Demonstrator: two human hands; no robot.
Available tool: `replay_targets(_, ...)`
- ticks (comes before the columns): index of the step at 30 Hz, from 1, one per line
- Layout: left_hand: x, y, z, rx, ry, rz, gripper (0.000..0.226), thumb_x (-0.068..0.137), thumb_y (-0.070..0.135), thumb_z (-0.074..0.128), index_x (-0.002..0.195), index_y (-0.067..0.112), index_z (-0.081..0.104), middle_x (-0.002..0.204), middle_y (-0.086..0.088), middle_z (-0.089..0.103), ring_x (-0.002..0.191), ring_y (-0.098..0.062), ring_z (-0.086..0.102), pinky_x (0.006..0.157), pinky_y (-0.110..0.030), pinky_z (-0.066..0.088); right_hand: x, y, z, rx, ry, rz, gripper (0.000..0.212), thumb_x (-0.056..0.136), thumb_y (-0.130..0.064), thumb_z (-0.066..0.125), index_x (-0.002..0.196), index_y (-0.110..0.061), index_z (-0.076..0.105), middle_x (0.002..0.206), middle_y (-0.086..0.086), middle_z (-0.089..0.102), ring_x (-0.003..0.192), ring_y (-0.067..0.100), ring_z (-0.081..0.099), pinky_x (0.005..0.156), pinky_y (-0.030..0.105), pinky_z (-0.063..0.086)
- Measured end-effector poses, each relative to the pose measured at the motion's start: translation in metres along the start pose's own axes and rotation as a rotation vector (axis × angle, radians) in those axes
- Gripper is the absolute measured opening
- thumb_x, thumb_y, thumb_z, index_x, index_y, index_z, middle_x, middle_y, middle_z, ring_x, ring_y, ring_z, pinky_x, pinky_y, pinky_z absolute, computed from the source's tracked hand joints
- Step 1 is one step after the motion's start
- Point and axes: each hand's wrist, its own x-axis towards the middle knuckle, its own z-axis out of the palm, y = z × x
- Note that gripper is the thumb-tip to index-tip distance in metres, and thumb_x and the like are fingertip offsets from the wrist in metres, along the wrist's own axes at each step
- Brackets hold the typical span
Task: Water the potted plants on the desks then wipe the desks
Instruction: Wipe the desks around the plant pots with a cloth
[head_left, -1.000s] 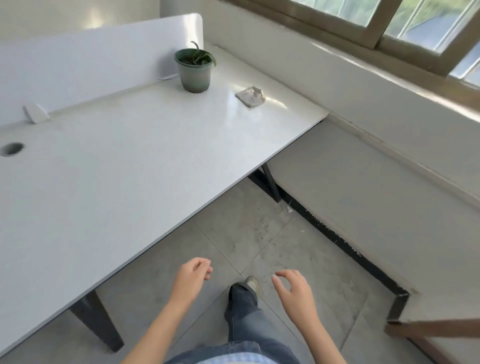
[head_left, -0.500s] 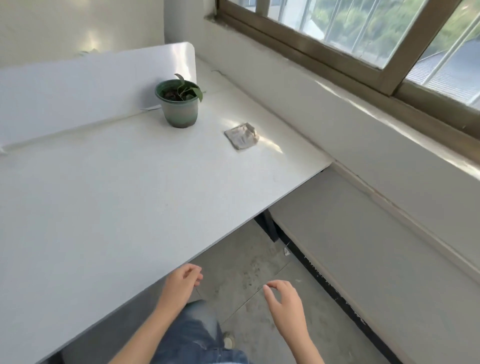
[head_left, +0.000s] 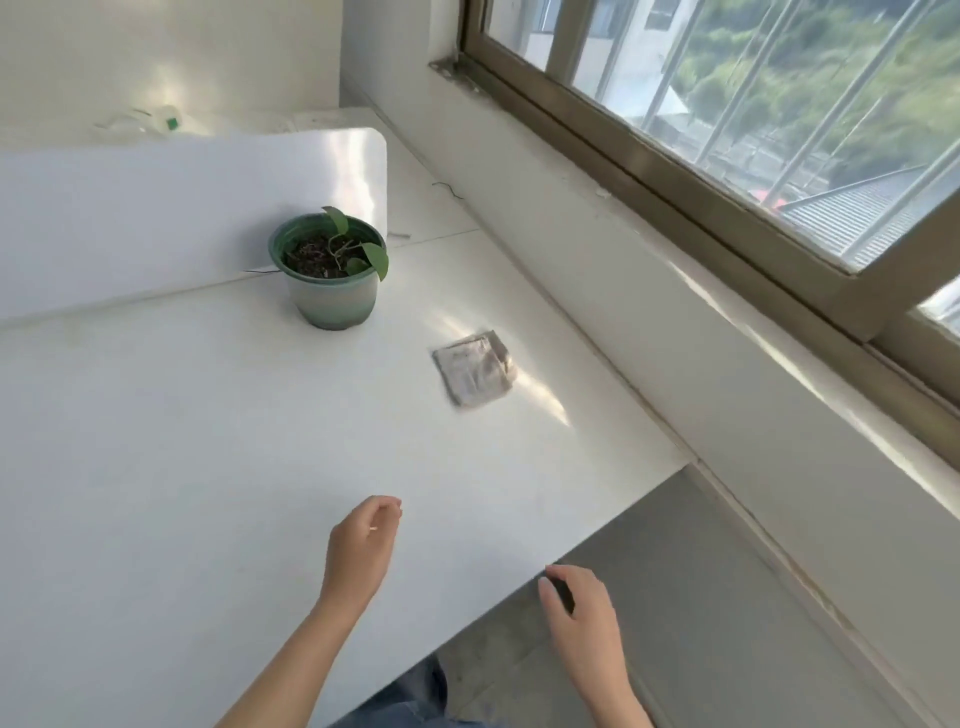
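White desk (head_left: 208, 467) beside the sunlit window (head_left: 753, 130).

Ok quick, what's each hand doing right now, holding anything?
Left hand: open, fingers loosely curled, holding nothing.
Right hand: open, fingers loosely curled, holding nothing.

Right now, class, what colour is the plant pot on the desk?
The pot is green, paler on its side; head view.
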Motion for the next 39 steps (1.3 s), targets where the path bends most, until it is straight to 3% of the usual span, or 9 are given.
replay_targets(4, 0.036, -0.001, -0.007, 0.259, 0.235, 0.077, 0.027, 0.090, 0.010, 0.049, 0.112, 0.002, 0.062, 0.120, -0.011, 0.062, 0.119, -0.029, 0.047, 0.094, -0.032, 0.037, 0.062, -0.034, 0.002, -0.070, -0.054, -0.122, 0.030, 0.091, -0.025, 0.048, 0.120, -0.017, 0.052, 0.126, -0.001, 0.049, 0.118, 0.015, 0.043, 0.094, 0.029, 0.041)
replay_targets(7, 0.051, -0.010, -0.015, 0.409, 0.353, 0.036, 0.045, 0.081, 0.022, 0.044, 0.116, -0.001, 0.060, 0.128, -0.018, 0.057, 0.125, -0.039, 0.043, 0.097, -0.048, 0.037, 0.112, -0.061, 0.011, -0.135, -0.060, -0.230, 0.039, 0.092, -0.025, 0.048, 0.130, -0.016, 0.045, 0.142, 0.007, 0.037, 0.133, 0.022, 0.030, 0.108, 0.035, 0.030)
replay_targets(12, 0.070, -0.032, -0.005, 0.640, 0.347, -0.148, 0.061, 0.081, 0.038, 0.037, 0.124, -0.002, 0.054, 0.135, -0.024, 0.050, 0.127, -0.044, 0.044, 0.097, -0.059, 0.037, 0.211, -0.098, 0.039, -0.376, -0.094, -0.397, 0.051, 0.090, -0.026, 0.049, 0.138, -0.017, 0.033, 0.149, 0.020, 0.023, 0.139, 0.034, 0.017, 0.111, 0.044, 0.019)
replay_targets(17, 0.075, -0.037, 0.005, 0.773, 0.397, -0.244, 0.070, 0.096, 0.045, 0.005, 0.122, 0.004, 0.056, 0.127, -0.018, 0.059, 0.119, -0.037, 0.051, 0.097, -0.048, 0.036, 0.282, -0.105, 0.066, -0.574, -0.183, -0.435, 0.058, 0.090, -0.035, 0.043, 0.142, -0.018, 0.022, 0.152, 0.022, 0.012, 0.140, 0.037, 0.011, 0.111, 0.055, 0.013)
replay_targets(21, 0.081, -0.041, 0.010, 0.826, 0.474, -0.247, 0.063, 0.097, 0.042, 0.010, 0.121, 0.007, 0.056, 0.128, -0.017, 0.059, 0.123, -0.028, 0.034, 0.097, -0.043, 0.023, 0.313, -0.110, 0.079, -0.650, -0.189, -0.510, 0.065, 0.085, -0.050, 0.018, 0.142, -0.019, 0.023, 0.152, 0.022, 0.013, 0.140, 0.039, 0.013, 0.109, 0.058, 0.012)
replay_targets(24, 0.083, -0.042, 0.012, 0.839, 0.502, -0.248, 0.050, 0.090, 0.037, 0.027, 0.121, 0.009, 0.055, 0.129, -0.016, 0.058, 0.125, -0.026, 0.032, 0.098, -0.042, 0.022, 0.351, -0.136, 0.093, -0.722, -0.264, -0.546, 0.059, 0.091, -0.049, 0.025, 0.143, -0.024, 0.012, 0.154, 0.017, 0.003, 0.142, 0.034, 0.002, 0.111, 0.055, 0.006)
replay_targets(28, 0.084, -0.042, 0.010, 0.841, 0.540, -0.263, 0.059, 0.094, 0.047, 0.007, 0.124, 0.015, 0.047, 0.131, -0.012, 0.058, 0.126, -0.025, 0.033, 0.101, -0.038, 0.021, 0.403, -0.187, 0.120, -0.735, -0.337, -0.623, 0.060, 0.090, -0.054, 0.025, 0.142, -0.031, 0.009, 0.155, 0.013, -0.003, 0.142, 0.031, -0.005, 0.111, 0.056, 0.001)
replay_targets(33, 0.084, -0.040, 0.009, 0.820, 0.515, -0.292, 0.058, 0.094, 0.049, 0.006, 0.125, 0.018, 0.044, 0.132, -0.011, 0.057, 0.127, -0.024, 0.033, 0.106, -0.032, 0.010, 0.426, -0.223, 0.143, -0.768, -0.406, -0.724, 0.057, 0.090, -0.054, 0.022, 0.141, -0.031, 0.013, 0.155, 0.012, -0.002, 0.142, 0.031, -0.006, 0.111, 0.058, 0.002)
replay_targets(39, 0.083, -0.038, 0.008, 0.791, 0.499, -0.298, 0.056, 0.094, 0.048, 0.006, 0.126, 0.018, 0.042, 0.131, -0.011, 0.057, 0.127, -0.025, 0.033, 0.107, -0.033, 0.009, 0.353, -0.166, 0.118, -0.758, -0.411, -0.816, 0.057, 0.090, -0.050, 0.018, 0.142, -0.024, 0.023, 0.152, 0.018, 0.018, 0.140, 0.036, 0.016, 0.108, 0.060, 0.017)
